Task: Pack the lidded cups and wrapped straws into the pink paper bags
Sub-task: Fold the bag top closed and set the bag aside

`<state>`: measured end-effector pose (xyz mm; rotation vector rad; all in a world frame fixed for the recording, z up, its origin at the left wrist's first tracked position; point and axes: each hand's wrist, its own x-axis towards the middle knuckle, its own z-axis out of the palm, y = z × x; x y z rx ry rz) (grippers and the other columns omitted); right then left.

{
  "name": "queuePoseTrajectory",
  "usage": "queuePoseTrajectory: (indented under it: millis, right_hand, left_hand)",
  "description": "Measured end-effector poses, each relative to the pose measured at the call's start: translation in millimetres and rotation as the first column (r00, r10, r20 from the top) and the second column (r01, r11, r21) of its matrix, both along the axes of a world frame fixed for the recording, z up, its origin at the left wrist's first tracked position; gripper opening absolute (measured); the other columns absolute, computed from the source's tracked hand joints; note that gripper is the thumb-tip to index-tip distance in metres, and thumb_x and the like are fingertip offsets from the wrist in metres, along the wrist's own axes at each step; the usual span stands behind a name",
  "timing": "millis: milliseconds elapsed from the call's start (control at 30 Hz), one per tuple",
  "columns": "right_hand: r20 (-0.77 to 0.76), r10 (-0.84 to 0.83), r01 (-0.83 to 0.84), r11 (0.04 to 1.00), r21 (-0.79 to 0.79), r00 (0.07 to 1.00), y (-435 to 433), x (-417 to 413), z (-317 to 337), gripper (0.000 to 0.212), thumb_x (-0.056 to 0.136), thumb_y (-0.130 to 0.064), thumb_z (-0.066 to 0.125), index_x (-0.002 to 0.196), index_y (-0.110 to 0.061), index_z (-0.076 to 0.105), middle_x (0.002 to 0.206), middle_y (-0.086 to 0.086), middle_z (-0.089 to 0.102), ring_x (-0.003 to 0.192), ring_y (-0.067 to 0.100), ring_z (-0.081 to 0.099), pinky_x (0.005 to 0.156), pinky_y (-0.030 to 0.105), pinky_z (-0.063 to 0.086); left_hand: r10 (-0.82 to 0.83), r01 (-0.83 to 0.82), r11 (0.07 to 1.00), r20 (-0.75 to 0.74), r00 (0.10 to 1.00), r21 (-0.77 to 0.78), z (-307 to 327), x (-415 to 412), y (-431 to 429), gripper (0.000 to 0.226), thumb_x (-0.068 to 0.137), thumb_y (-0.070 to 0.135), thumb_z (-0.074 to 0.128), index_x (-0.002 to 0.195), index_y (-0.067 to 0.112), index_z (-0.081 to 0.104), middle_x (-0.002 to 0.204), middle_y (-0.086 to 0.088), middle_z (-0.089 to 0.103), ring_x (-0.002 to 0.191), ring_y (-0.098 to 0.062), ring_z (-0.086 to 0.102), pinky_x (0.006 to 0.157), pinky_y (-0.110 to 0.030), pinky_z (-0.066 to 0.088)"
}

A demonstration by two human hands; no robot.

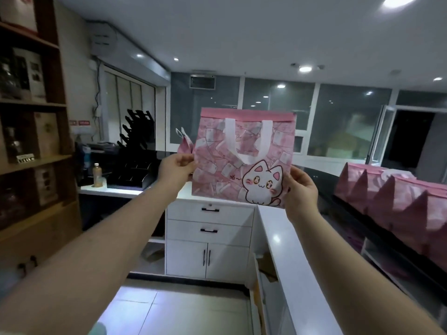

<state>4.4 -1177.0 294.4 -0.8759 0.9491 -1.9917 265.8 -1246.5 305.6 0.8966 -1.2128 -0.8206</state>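
Note:
I hold a flat pink paper bag (244,155) up at chest height in front of me. It has white handles and a white cartoon cat printed at its lower right. My left hand (176,169) pinches the bag's left edge. My right hand (302,189) grips its lower right corner. A second pink bag piece (185,143) sticks up just above my left hand; whether that hand holds it too is unclear. No lidded cups or wrapped straws are in view.
A row of several opened pink bags (391,201) stands on the dark counter at right. A white counter (280,240) runs below my right arm. White drawers (210,228) face me. A bottle (97,175) and black racks (135,165) sit at left, beside wooden shelves (31,131).

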Motion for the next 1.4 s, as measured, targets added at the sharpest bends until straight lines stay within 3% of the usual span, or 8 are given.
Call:
queuePoseTrajectory:
  millis: [100,333,467,700,800,967,1133,1400]
  right_hand:
    - [0.018,0.019,-0.019,1.000,-0.006,1.000,-61,-4,9,0.024,0.089,-0.005,0.064,0.112,0.000,0.062,0.112,0.022,0.068,0.105,0.040,0.065,0.091,0.059,0.051]
    - [-0.017,0.042,-0.042,0.999,0.005,0.999,-188,10,-8,0.030,0.089,-0.010,0.066,0.117,0.000,0.061,0.110,0.019,0.070,0.101,0.038,0.067,0.084,0.060,0.053]
    - [-0.027,0.035,-0.036,0.999,-0.016,0.999,-270,21,-7,0.018,0.091,-0.008,0.063,0.109,-0.003,0.063,0.105,0.017,0.070,0.101,0.038,0.067,0.086,0.059,0.053]
    - [-0.018,0.076,-0.076,0.997,0.022,0.997,-425,40,26,0.022,0.096,-0.005,0.054,0.117,-0.003,0.063,0.108,0.017,0.071,0.099,0.034,0.069,0.086,0.054,0.055]
    - [0.000,0.065,-0.065,0.998,-0.003,0.998,-481,43,24,0.016,0.094,-0.005,0.057,0.107,-0.006,0.065,0.102,0.016,0.073,0.095,0.033,0.070,0.082,0.053,0.057]
    - [0.004,0.004,-0.004,1.000,0.029,1.000,-563,39,6,0.012,0.091,-0.005,0.061,0.102,-0.006,0.065,0.101,0.017,0.072,0.093,0.033,0.071,0.085,0.053,0.056]
    - [0.003,0.004,-0.005,1.000,0.030,1.000,-646,25,-8,0.007,0.090,-0.005,0.062,0.094,-0.008,0.066,0.094,0.015,0.074,0.090,0.034,0.071,0.081,0.053,0.057]
    - [-0.045,0.013,-0.011,0.999,0.039,0.999,-806,-18,-1,0.014,0.094,-0.010,0.058,0.107,-0.008,0.064,0.097,0.012,0.074,0.086,0.028,0.073,0.078,0.052,0.058]
  left_hand:
    - [0.042,-0.042,0.999,-0.016,0.999,-0.005,2,-6,-53,0.016,0.087,0.000,0.067,0.103,0.005,0.066,0.084,0.001,0.068,0.074,-0.012,0.066,0.060,-0.022,0.057]
    - [0.060,-0.061,0.998,-0.044,0.997,-0.020,-13,6,-180,0.014,0.087,0.003,0.069,0.101,0.006,0.068,0.092,-0.008,0.069,0.091,-0.029,0.068,0.078,-0.042,0.058]
    - [0.052,-0.052,0.999,-0.056,0.997,-0.008,-12,18,-268,0.015,0.086,0.006,0.070,0.101,0.008,0.068,0.101,-0.013,0.070,0.094,-0.035,0.068,0.082,-0.050,0.057]
    - [0.043,-0.050,0.993,-0.071,0.997,-0.104,14,42,-427,0.013,0.085,0.009,0.073,0.096,0.016,0.070,0.098,-0.006,0.072,0.096,-0.025,0.069,0.089,-0.044,0.056]
    - [0.031,-0.041,0.994,-0.096,0.995,-0.104,11,41,-489,0.014,0.085,0.012,0.073,0.087,0.025,0.069,0.093,0.002,0.072,0.091,-0.019,0.070,0.085,-0.041,0.058]
    - [-0.057,0.056,0.998,-0.097,0.994,-0.012,-16,33,-577,0.015,0.088,0.007,0.068,0.103,0.005,0.067,0.105,-0.013,0.071,0.097,-0.029,0.068,0.085,-0.046,0.057]
    - [-0.058,0.061,0.998,-0.078,0.995,0.033,-25,20,-660,0.018,0.090,0.002,0.064,0.107,0.006,0.065,0.112,-0.015,0.068,0.102,-0.029,0.066,0.091,-0.046,0.054]
    - [-0.073,0.085,0.992,-0.126,0.989,0.089,-12,-16,-802,0.015,0.088,0.003,0.066,0.091,0.017,0.066,0.093,0.000,0.070,0.083,-0.017,0.070,0.069,-0.032,0.060]
